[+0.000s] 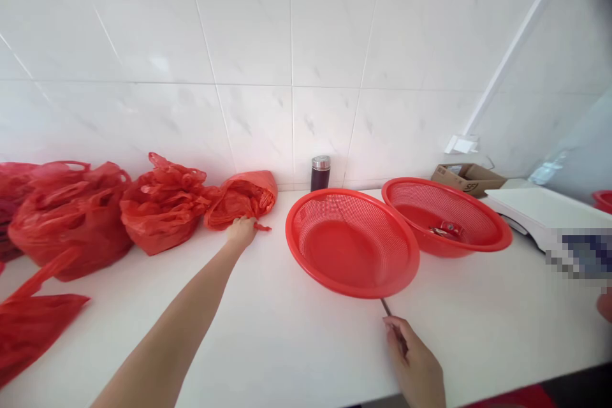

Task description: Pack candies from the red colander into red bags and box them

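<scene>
My left hand (241, 231) reaches far forward, its fingers closed on the edge of a crumpled red plastic bag (261, 190) lying by the wall. A twisted end of the bag sticks out beside the fingers. My right hand (415, 357) is near the table's front, wrapped round a thin metal tool (386, 307). Its slim tip points at the front rim of a red plastic colander (344, 248); most of the tool is hidden in the fingers, so its kind does not show. The colander holds nothing visible and stands between my two hands.
A second red colander (396, 194) with small items inside stands to the right. Behind are a dark flask (320, 175) and a cardboard box (471, 180). Several stuffed red bags (162, 210) line the left. A white appliance (564, 210) and part of another person's hand (605, 306) are at far right.
</scene>
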`<action>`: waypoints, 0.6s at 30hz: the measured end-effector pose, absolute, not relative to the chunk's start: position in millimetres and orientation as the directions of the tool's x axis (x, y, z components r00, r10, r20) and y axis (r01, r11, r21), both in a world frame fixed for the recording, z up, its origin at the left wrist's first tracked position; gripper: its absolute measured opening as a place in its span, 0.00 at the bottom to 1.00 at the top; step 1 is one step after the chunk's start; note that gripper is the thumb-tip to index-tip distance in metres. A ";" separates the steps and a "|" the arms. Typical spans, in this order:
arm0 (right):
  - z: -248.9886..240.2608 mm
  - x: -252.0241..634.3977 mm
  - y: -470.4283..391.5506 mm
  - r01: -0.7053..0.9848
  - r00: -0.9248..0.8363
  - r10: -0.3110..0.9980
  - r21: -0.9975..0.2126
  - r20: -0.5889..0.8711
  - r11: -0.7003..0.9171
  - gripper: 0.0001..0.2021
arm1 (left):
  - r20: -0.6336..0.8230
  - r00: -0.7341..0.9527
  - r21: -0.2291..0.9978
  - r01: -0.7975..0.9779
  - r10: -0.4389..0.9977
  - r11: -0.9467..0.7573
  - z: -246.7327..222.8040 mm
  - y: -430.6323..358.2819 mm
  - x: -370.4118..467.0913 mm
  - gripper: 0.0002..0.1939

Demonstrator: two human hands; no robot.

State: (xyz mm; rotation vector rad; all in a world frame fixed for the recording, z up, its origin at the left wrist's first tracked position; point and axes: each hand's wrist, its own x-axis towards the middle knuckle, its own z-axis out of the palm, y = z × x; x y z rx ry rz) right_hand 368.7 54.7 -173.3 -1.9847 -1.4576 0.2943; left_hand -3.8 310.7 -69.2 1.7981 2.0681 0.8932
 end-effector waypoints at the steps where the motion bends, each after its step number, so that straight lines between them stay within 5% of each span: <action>1: -173.6 368.8 55.7 0.779 0.354 0.910 -0.606 0.217 -0.158 0.17 | 0.207 -0.248 0.661 0.748 0.946 0.051 -61.8 314.6 -5.7 0.17; 6: -173.2 368.4 55.3 0.806 0.338 0.892 -0.581 0.302 -0.108 0.17 | 0.292 -0.525 0.923 0.374 0.799 -0.092 1.3 322.6 -23.2 0.18; 10: -173.8 367.8 56.1 0.793 0.336 0.901 -0.598 0.275 -0.114 0.16 | 0.277 -0.601 0.951 0.061 0.749 -0.303 37.3 288.0 -27.6 0.16; 18: -130.4 375.0 58.5 0.506 0.432 0.884 -0.859 0.179 -0.074 0.17 | 0.052 -0.509 0.909 -0.331 0.859 -0.252 -22.9 133.8 -29.1 0.11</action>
